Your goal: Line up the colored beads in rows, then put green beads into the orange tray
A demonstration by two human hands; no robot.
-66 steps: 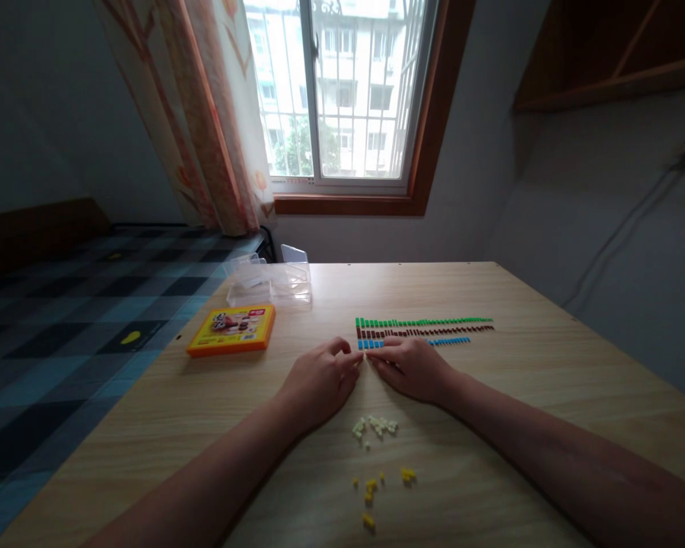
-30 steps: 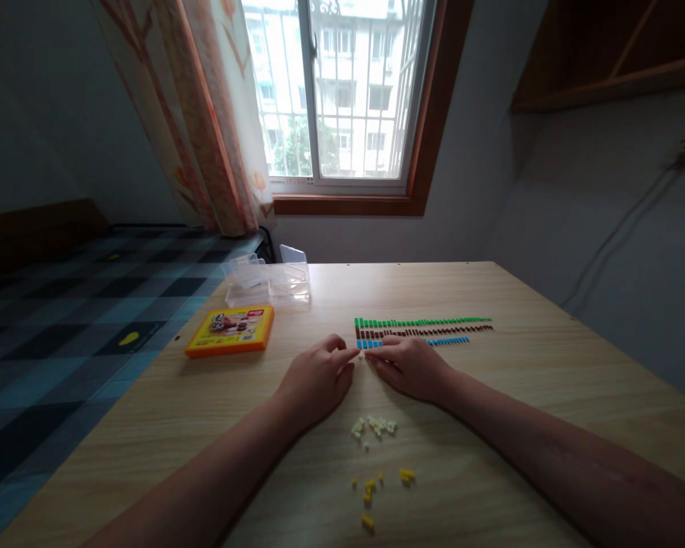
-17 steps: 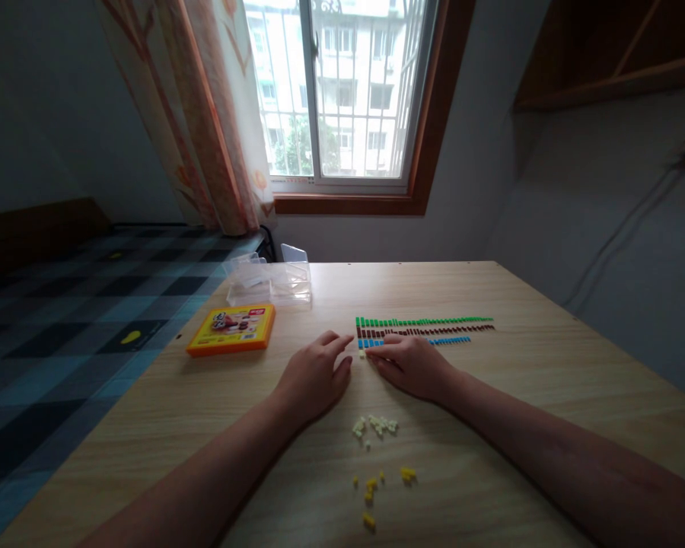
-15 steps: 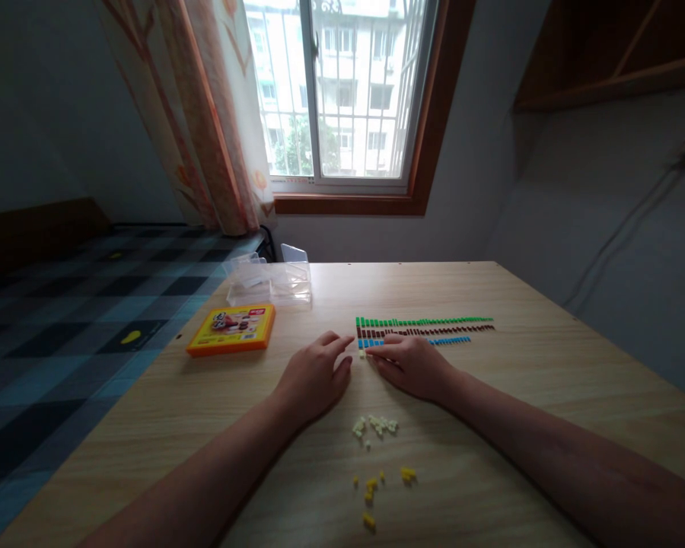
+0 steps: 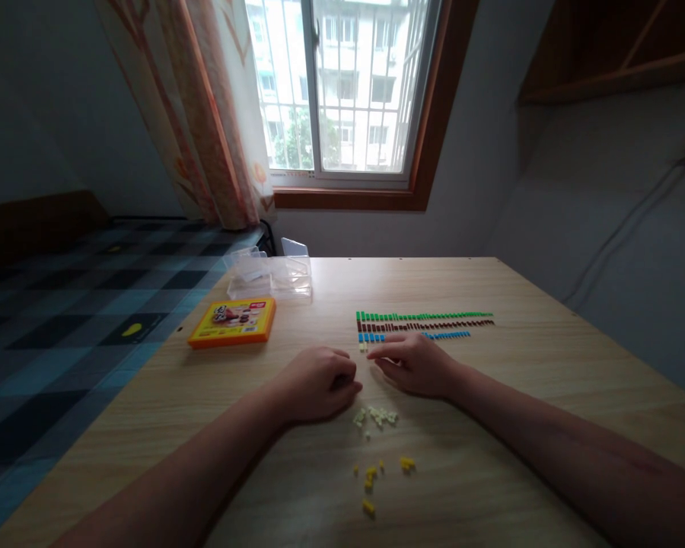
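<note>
Green bricks (image 5: pixel 428 316), brown bricks (image 5: pixel 416 326) and blue bricks (image 5: pixel 372 338) made three rows right of the frame's centre, one row of each colour; the pieces were too small for us to count in full, though about five blue ones showed left of the fingers that hid part of their row. Below that row's left end we saw a pale set-down piece (image 5: pixel 362 347), perhaps two side by side; we could not tell which. Lower down, at the bottom centre, lay one loose group of cream pieces (image 5: pixel 377 417), many and overlapping, with a single one just below it. Nearer the bottom edge were the yellow pieces (image 5: pixel 371 473), in about five spots, some touching.

We counted two hands, apart from each other. The left hand (image 5: pixel 328 383) rested left of centre, its fingers curled and its thumb standing off the forefinger; the cream group lay just below and right of it. The right hand (image 5: pixel 411 364) reached in from the lower right, over the blue row, its forefinger tip just beside the pale piece; we could not tell whether its fingertips gripped anything.

One yellow-and-orange box (image 5: pixel 232 322) lay on the table (image 5: pixel 525 380) at the middle left, with clear plastic trays (image 5: pixel 271 275) above it, their overlapping walls defeating our count.
</note>
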